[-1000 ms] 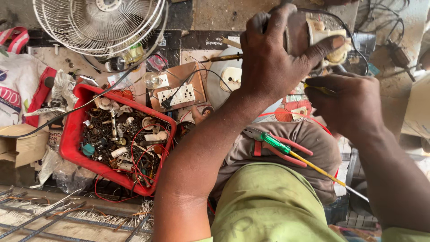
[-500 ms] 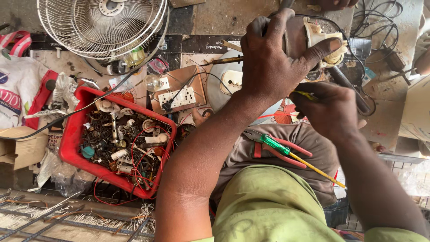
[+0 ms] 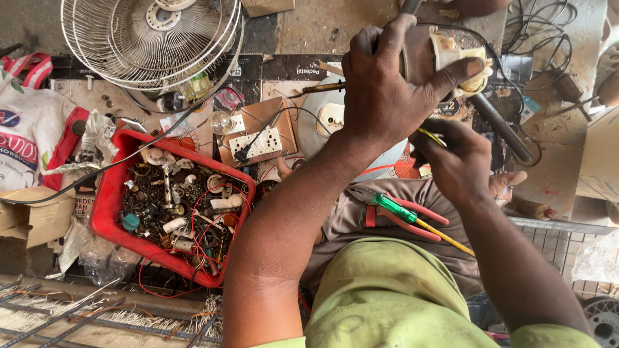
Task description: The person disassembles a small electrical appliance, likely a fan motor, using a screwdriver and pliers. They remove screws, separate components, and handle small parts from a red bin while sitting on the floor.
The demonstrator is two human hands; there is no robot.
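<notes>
Clutter fills the nine o'clock side: a fan guard (image 3: 151,42) lies flat at eleven, a red tray (image 3: 106,206) of loose parts just below, kept within reach. At centre, the left hand (image 3: 387,90) wraps tight around a fan motor (image 3: 445,58), holding it up at one o'clock. The right hand (image 3: 454,158), beneath, pinches a yellow tool (image 3: 431,136) toward it. Pliers (image 3: 403,212) rest on the lap.
</notes>
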